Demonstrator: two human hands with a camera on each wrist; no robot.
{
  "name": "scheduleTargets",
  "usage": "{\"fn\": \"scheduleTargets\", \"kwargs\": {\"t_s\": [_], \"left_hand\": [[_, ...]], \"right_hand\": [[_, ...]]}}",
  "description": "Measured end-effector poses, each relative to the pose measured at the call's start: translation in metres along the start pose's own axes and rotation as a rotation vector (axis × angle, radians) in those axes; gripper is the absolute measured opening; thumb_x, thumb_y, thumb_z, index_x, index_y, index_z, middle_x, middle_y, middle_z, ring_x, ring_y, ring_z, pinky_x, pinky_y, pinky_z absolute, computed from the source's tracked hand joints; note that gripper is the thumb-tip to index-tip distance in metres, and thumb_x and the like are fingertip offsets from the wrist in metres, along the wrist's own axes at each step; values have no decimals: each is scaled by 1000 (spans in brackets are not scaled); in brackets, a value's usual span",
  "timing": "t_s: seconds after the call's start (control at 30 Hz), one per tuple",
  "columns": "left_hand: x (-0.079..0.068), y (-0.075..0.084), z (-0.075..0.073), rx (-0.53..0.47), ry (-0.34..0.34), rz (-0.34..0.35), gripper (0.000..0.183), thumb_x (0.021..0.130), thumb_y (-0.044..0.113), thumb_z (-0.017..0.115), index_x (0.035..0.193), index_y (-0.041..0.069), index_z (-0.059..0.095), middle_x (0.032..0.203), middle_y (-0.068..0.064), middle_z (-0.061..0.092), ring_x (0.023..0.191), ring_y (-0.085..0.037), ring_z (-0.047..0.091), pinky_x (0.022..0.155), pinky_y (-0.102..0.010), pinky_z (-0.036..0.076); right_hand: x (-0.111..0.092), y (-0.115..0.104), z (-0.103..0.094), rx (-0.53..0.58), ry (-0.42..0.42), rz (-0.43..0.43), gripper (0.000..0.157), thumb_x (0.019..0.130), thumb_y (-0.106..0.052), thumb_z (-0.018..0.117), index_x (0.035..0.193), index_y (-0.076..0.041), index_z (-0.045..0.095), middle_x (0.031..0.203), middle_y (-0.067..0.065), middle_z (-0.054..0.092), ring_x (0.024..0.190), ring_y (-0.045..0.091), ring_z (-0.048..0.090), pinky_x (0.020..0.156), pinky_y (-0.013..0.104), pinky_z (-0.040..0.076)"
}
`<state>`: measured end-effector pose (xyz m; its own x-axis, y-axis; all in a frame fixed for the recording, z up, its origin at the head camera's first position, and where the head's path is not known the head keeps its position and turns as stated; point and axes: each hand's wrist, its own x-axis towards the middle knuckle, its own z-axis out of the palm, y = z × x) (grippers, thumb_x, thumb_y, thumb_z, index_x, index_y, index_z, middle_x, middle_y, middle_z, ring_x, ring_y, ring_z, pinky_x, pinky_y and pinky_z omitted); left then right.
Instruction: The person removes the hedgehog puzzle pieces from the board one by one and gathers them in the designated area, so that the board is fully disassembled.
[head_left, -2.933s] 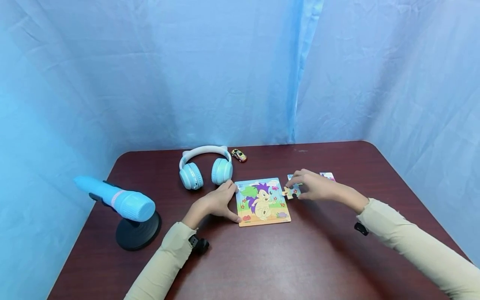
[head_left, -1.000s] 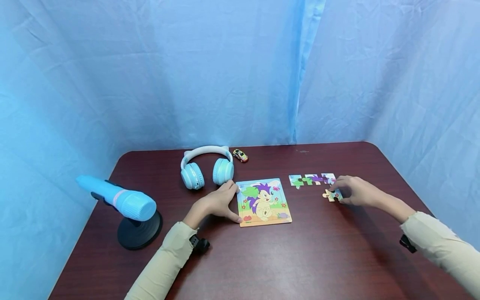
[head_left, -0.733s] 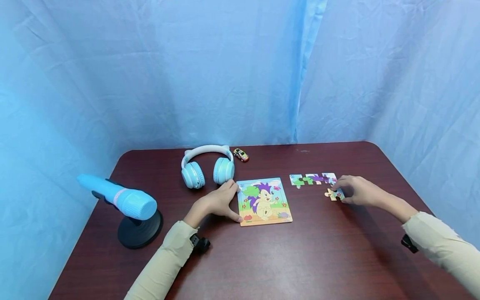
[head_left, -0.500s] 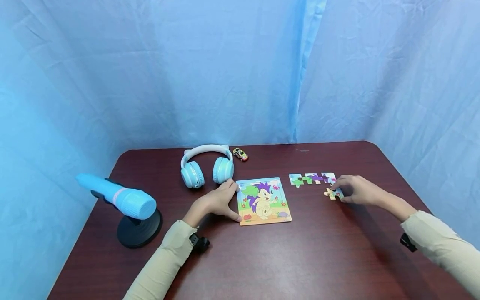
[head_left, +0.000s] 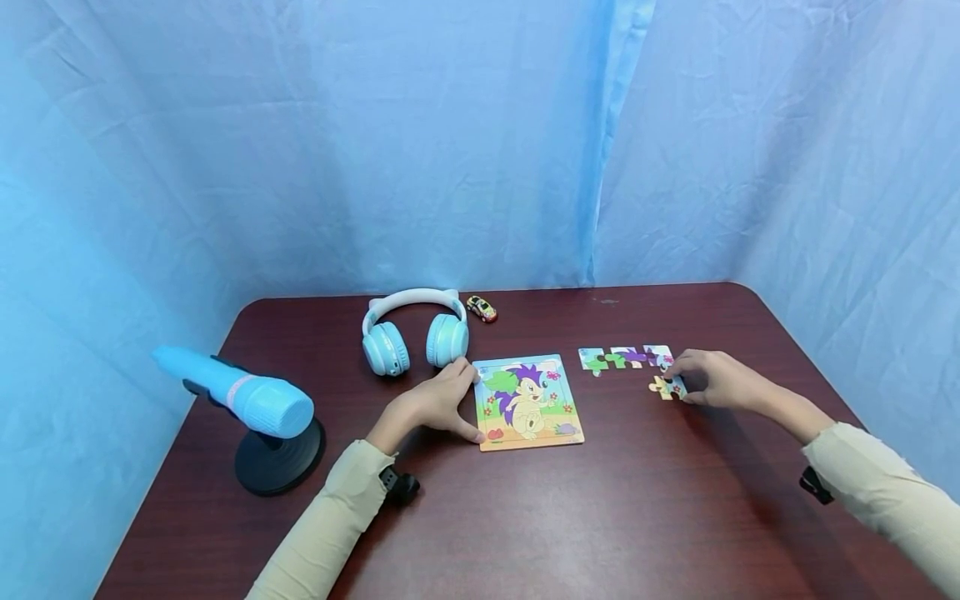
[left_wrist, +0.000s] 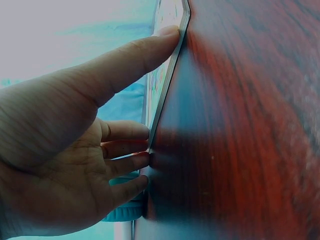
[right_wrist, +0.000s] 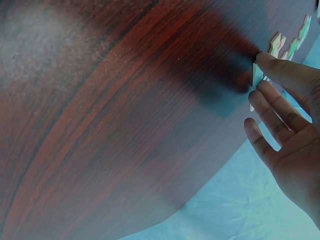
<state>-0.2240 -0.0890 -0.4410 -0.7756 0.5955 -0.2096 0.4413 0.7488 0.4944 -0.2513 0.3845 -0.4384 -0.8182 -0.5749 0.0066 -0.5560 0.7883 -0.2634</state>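
Observation:
On the table lies a square puzzle board [head_left: 527, 404] with a purple-haired hedgehog picture. My left hand [head_left: 432, 406] rests at its left edge, thumb on the near corner and fingers by the far one. In the left wrist view, the fingers of the left hand [left_wrist: 75, 145] look fairly straight against the edge. Farther right, my right hand [head_left: 716, 381] pinches a jigsaw piece [head_left: 666, 388] between thumb and fingers, flat at the table; the hand partly covers it. Just beyond lies a row of joined jigsaw pieces [head_left: 626, 358], in green, purple and blue.
Light blue headphones [head_left: 447, 339] stand behind the left hand, with a small toy car [head_left: 482, 309] beside them. A blue microphone [head_left: 270, 407] on a black round stand is at the left. Blue curtains [head_left: 450, 150] surround the dark red-brown table [head_left: 562, 525].
Since the earliest frame, my right hand has moved right with the jigsaw piece, from beside the board to below the row's right end. Over the last second both hands stay nearly still.

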Motion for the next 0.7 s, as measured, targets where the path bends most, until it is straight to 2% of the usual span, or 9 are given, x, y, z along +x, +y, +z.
{"fn": "scheduleTargets", "kwargs": {"t_s": [0.2,0.4,0.57,0.7], "left_hand": [[1,1,0,-13,-1,-11,86,78,43,88,139,1,44,130,-10,43,119,-22,45,103,-38,45],[-1,1,-1,-14,-2,-12,86,78,43,88,139,2,44,130,-10,43,119,-22,45,103,-38,45],[-1,0,-1,-2,3,-1,86,78,43,89,139,1,45,128,-10,44,118,-22,46,102,-38,45],[-1,1,-1,-4,-2,-8,86,78,44,88,139,2,44,129,-9,43,118,-22,45,102,-38,45]], "right_hand": [[3,-7,-1,19,28,-32,36,78,3,83,111,-10,76,105,4,70,94,23,67,77,41,56],[21,-29,3,59,76,-69,37,78,1,84,112,-10,76,108,3,72,99,26,66,81,47,58],[43,-55,12,83,55,-126,39,78,-3,86,116,-10,76,112,3,72,106,27,66,88,49,56],[60,-77,18,128,23,-173,38,81,-9,86,118,-9,75,112,6,71,104,27,66,88,49,56]]}}
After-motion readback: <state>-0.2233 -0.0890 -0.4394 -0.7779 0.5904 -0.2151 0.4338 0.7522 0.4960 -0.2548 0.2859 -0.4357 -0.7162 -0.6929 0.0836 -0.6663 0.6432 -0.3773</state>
